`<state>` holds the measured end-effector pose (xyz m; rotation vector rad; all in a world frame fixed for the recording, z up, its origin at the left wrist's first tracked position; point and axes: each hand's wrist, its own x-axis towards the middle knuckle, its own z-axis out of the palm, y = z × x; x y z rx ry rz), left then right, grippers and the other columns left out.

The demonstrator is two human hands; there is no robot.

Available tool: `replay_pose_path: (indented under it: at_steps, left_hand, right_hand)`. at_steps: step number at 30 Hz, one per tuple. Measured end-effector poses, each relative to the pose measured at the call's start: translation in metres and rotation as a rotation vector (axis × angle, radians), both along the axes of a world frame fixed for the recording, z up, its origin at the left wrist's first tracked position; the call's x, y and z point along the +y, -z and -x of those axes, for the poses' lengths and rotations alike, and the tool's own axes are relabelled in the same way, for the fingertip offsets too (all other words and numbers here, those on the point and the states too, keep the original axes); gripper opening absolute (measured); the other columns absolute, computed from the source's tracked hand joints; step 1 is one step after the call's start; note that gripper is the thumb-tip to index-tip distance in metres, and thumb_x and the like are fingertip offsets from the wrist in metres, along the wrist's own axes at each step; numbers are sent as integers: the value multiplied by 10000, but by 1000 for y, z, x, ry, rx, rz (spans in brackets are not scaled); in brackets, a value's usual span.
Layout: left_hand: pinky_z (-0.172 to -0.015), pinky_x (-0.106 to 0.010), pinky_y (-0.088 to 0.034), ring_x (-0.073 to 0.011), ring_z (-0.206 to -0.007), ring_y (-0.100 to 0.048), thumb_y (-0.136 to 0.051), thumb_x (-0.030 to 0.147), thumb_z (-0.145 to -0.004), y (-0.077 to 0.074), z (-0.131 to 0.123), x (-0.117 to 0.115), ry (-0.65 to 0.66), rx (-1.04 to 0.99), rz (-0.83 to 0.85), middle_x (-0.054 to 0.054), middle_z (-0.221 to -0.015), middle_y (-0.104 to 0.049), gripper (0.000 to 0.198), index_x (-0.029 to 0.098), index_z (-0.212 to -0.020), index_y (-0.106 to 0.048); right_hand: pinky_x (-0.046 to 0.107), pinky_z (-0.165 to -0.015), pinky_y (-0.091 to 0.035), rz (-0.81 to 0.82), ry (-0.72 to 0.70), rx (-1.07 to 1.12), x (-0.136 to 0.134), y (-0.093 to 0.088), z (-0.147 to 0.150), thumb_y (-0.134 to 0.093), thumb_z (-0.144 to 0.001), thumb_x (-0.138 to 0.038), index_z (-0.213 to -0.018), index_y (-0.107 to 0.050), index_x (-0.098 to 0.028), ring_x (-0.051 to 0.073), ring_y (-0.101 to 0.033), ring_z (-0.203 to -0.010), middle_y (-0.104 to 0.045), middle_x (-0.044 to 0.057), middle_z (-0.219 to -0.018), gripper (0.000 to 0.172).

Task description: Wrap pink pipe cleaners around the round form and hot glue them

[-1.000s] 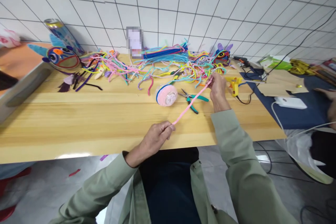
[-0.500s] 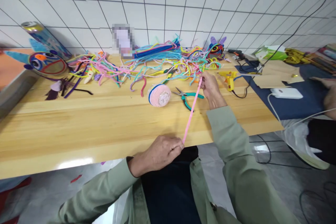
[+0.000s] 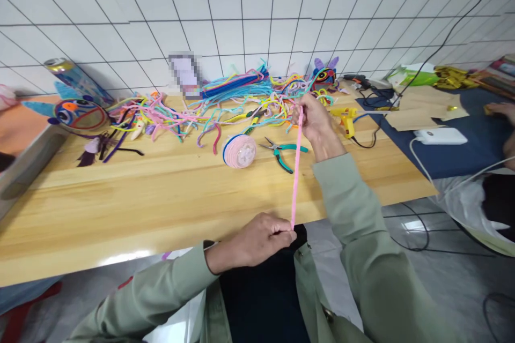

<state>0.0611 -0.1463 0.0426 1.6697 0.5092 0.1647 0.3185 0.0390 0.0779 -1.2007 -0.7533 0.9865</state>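
Observation:
A pink pipe cleaner (image 3: 296, 177) is stretched straight between my two hands. My left hand (image 3: 263, 238) pinches its lower end at the table's front edge. Farther out, my right hand (image 3: 314, 120) is closed on the upper end, beside the pile of coloured pipe cleaners. Left of the pink strand lie needle-nose pliers (image 3: 284, 154) with teal handles, their jaws apart. Next to them sits a round pink coil (image 3: 240, 151) with a blue edge and a pale, clear-looking centre.
Loose pipe cleaners (image 3: 161, 115) and a blue bundle (image 3: 237, 86) line the wall. A yellow glue gun (image 3: 346, 118) lies right, with a white power strip (image 3: 440, 136) beyond. Left are a decorated mask-like piece (image 3: 82, 113) and a can (image 3: 78, 80). Another person's hand (image 3: 502, 111) is far right.
The view has shifted slightly. My hands keep hold of the pink pipe cleaner, which now stands more upright, my left hand having moved a little right and my right hand a little left.

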Motion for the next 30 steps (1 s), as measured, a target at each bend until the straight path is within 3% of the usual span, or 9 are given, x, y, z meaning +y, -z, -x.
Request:
replay_pose_path:
  at_steps: [4, 8, 11, 16, 22, 26, 30]
  left_hand:
    - [-625, -297, -255, -112, -618, -307, -497, 361, -1071, -2, 9, -2, -63, -11, -103, 52, -651, -343, 418, 212, -703, -366]
    - [-611, -291, -247, -106, -616, -276, -523, 351, -1040, 0, 16, -1, -75, 20, -26, 55, -636, -315, 428, 209, -674, -352]
    - [-606, -285, -257, -104, -618, -289, -546, 363, -1007, 1, 19, 0, -102, 12, 56, 52, -641, -336, 404, 206, -666, -397]
    - [-636, -265, -324, -116, -669, -439, -619, 427, -922, 6, 22, 7, -143, -14, 213, 17, -698, -527, 339, 186, -687, -575]
    - [-535, -262, -190, -76, -530, -247, -690, 552, -812, 17, 22, 6, -230, -20, 543, 82, -595, -340, 396, 208, -678, -546]
    - [-565, -277, -235, -91, -571, -321, -643, 509, -815, 15, 19, 1, -231, -4, 410, 52, -631, -430, 343, 203, -677, -571]
    - [-573, -284, -247, -100, -589, -347, -611, 484, -806, 10, 20, -2, -232, 66, 343, 48, -637, -435, 311, 201, -678, -592]
  right_hand:
    - [240, -402, -286, 41, -35, -123, 0, 10, -10, -676, -864, -387, -585, -381, -289, 93, -215, -428, -307, -92, -446, 417]
    - [262, -450, -279, 80, 77, -368, -7, 25, -15, -644, -851, -352, -561, -416, -272, 108, -271, -458, -348, -71, -471, 378]
    - [286, -515, -290, 121, 142, -514, -10, 31, -18, -674, -853, -321, -529, -481, -257, 130, -371, -505, -364, -52, -469, 383]
    - [311, -603, -315, 196, 198, -755, -9, 34, -26, -706, -876, -305, -483, -493, -240, 165, -481, -603, -366, -29, -495, 452]
    - [323, -662, -350, 266, 135, -936, -10, 37, -29, -694, -867, -299, -487, -528, -243, 203, -562, -672, -459, -1, -506, 419]
    - [316, -651, -349, 311, 42, -999, -12, 40, -27, -757, -780, -222, -479, -617, -240, 210, -595, -663, -519, 7, -482, 332]
    - [298, -627, -350, 309, 47, -1003, -15, 42, -25, -683, -861, -252, -543, -675, -234, 194, -604, -660, -582, 5, -522, 318]
